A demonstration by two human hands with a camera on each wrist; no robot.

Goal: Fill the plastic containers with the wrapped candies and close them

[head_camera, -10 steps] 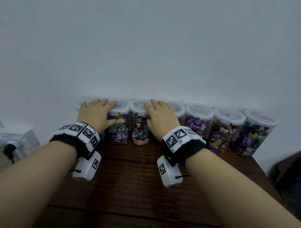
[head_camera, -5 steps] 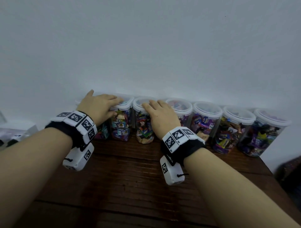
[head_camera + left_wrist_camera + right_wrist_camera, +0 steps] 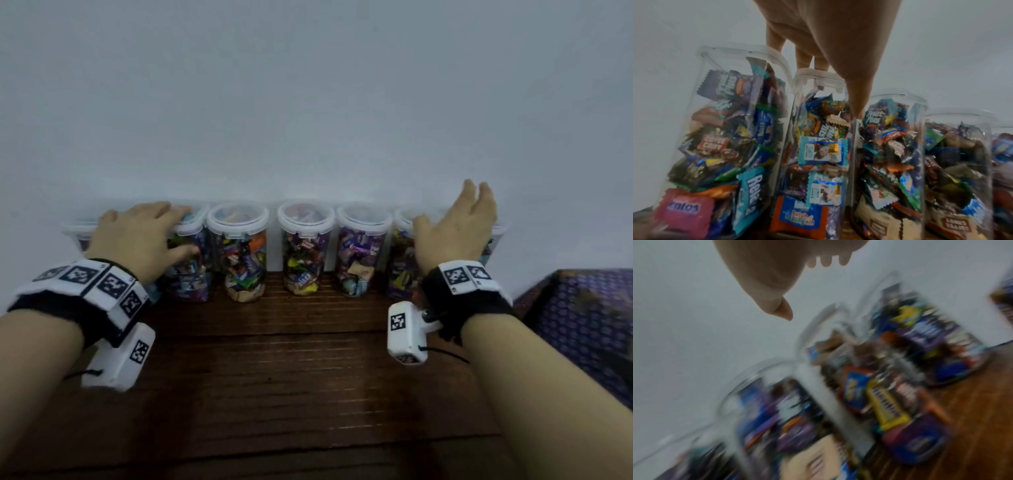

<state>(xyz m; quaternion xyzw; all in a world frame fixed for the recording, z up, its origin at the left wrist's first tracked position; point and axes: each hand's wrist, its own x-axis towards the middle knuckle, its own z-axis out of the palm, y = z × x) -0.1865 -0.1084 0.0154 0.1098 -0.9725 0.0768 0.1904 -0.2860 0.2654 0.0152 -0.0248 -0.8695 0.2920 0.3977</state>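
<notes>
Several clear plastic containers packed with wrapped candies stand in a row against the wall, each with a white lid on. My left hand [image 3: 137,236] rests flat on the lid [image 3: 191,226] of the second container from the left [image 3: 186,274], thumb down its front. In the left wrist view the fingers [image 3: 803,60] lie on that lid [image 3: 818,76] and the thumb tip touches the container's side. My right hand [image 3: 455,226] hovers open over the containers at the right end [image 3: 400,274], fingers spread, holding nothing. The right wrist view is blurred; the hand [image 3: 766,264] is above the containers there.
The containers stand on a dark wooden table [image 3: 274,377] close to a plain white wall [image 3: 308,102]. Three lidded containers [image 3: 305,253] stand between my hands. A purple patterned surface [image 3: 582,325] sits beside the table's right edge.
My right hand has left the middle containers, moved to the right end of the row and lifted. My left hand stays on the lids at the left end.
</notes>
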